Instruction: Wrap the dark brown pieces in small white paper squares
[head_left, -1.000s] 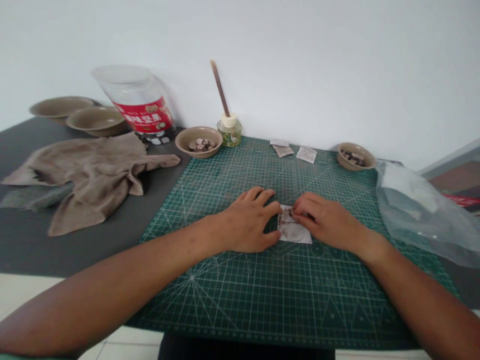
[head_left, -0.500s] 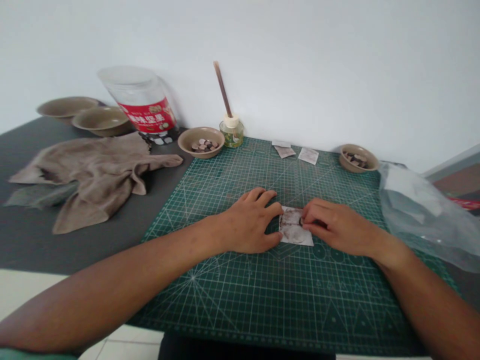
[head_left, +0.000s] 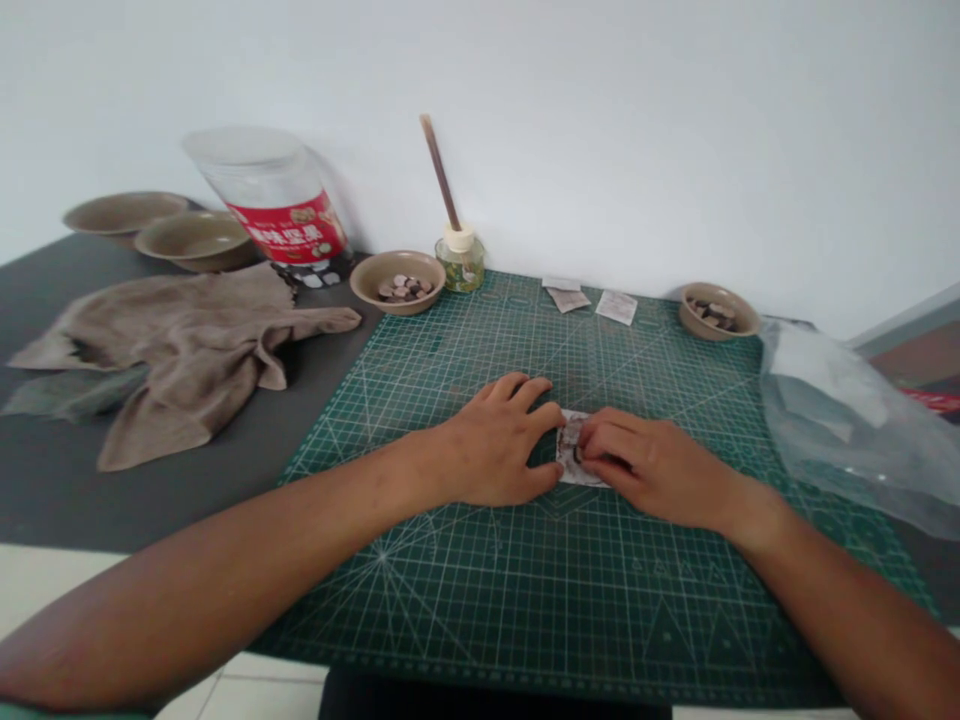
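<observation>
- Your left hand [head_left: 495,445]: at the middle of the cutting mat [head_left: 525,600], flat and unclenched, fingertips bracing the left edge of the sachet [head_left: 570,452].
- Your right hand [head_left: 652,468]: just right of it, fingers curled down, pinching the sachet at mat centre.
- Bowl of pieces [head_left: 397,282]: at the mat's far left corner.

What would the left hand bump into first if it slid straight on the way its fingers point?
The small white sachet: the left hand points right, fingertips seemingly touching its edge on the cutting mat. Just beyond, the right hand rests on it.
</observation>
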